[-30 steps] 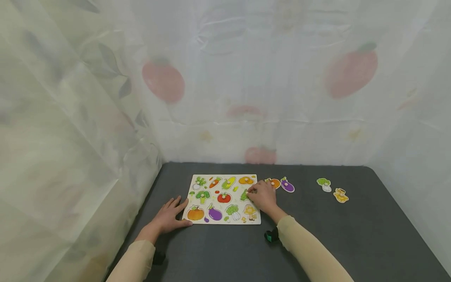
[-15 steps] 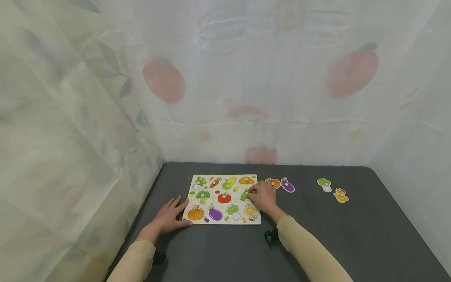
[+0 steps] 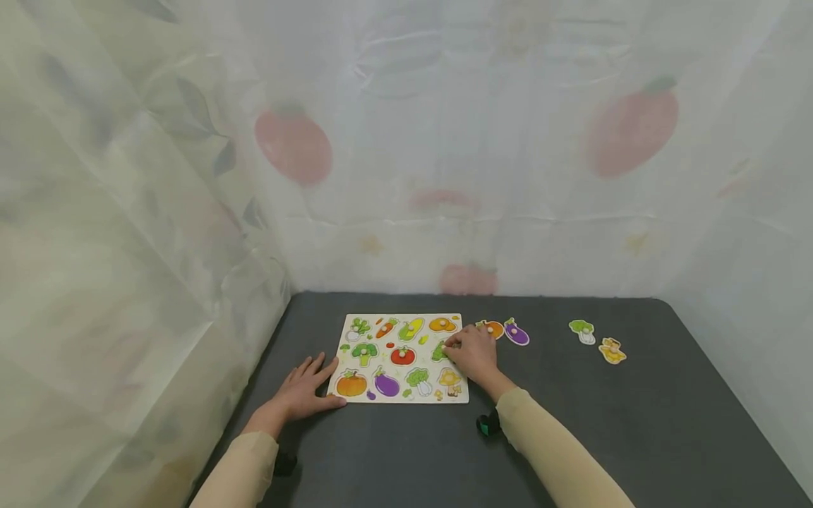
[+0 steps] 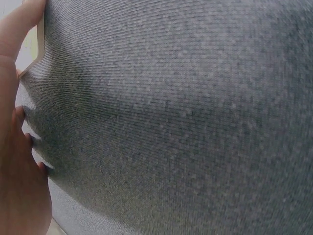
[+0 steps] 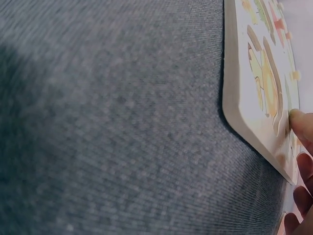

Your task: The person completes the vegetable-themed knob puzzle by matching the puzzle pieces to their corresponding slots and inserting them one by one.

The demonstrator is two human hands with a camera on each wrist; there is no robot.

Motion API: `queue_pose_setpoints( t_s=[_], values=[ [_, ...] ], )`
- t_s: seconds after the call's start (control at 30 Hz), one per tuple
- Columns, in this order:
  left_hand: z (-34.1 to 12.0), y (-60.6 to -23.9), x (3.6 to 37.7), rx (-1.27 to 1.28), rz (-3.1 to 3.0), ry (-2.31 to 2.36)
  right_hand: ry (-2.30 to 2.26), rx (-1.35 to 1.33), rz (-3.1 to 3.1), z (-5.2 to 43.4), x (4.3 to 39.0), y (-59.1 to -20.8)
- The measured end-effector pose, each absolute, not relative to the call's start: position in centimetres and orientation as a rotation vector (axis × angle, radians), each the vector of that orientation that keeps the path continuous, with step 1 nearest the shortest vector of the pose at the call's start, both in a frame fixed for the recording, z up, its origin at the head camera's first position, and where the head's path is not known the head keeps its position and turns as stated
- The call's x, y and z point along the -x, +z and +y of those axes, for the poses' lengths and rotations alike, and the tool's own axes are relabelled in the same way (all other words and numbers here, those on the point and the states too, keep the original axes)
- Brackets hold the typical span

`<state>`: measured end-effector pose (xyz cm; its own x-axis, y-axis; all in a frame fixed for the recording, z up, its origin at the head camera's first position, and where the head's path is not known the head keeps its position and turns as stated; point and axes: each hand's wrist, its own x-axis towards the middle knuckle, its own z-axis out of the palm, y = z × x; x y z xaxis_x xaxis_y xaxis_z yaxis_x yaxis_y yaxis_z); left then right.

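A white vegetable puzzle board (image 3: 381,367) lies flat on the dark table. My left hand (image 3: 307,390) has its fingers spread at the board's left edge, the thumb touching its lower left corner. At the board's right side, my right hand (image 3: 476,355) pinches a green vegetable puzzle piece (image 3: 438,351), partly hidden by the fingers. Knobbed pieces sit in the board, among them a broccoli (image 3: 364,354) and a tomato (image 3: 403,355). Its bottom row shows pumpkin, eggplant, cabbage and mushroom pictures. In the right wrist view, the right thumb (image 5: 301,127) is at the board's surface.
Right of the board lie a pumpkin piece (image 3: 493,329), partly behind the right hand, and an eggplant piece (image 3: 516,332). Farther right are a leafy cabbage piece (image 3: 583,331) and a yellow mushroom piece (image 3: 612,351). Pale curtains (image 3: 394,247) stand behind and beside the table.
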<state>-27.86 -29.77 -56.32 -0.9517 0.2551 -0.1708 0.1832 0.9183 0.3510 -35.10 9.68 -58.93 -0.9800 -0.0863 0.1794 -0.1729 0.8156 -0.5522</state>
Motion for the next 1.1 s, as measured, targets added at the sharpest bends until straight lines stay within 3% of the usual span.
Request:
queue_pose_setpoints(
  t_s=[0.67, 1.1],
  values=[
    [-30.4, -57.6, 28.5, -0.356, 2.907, 0.551, 0.923, -0.231, -2.766, 9.8, 34.5, -59.0],
    [-30.5, -58.3, 28.3, -0.352, 2.902, 0.533, 0.942, -0.223, -2.684, 15.7, 35.1, -58.7]
  ],
)
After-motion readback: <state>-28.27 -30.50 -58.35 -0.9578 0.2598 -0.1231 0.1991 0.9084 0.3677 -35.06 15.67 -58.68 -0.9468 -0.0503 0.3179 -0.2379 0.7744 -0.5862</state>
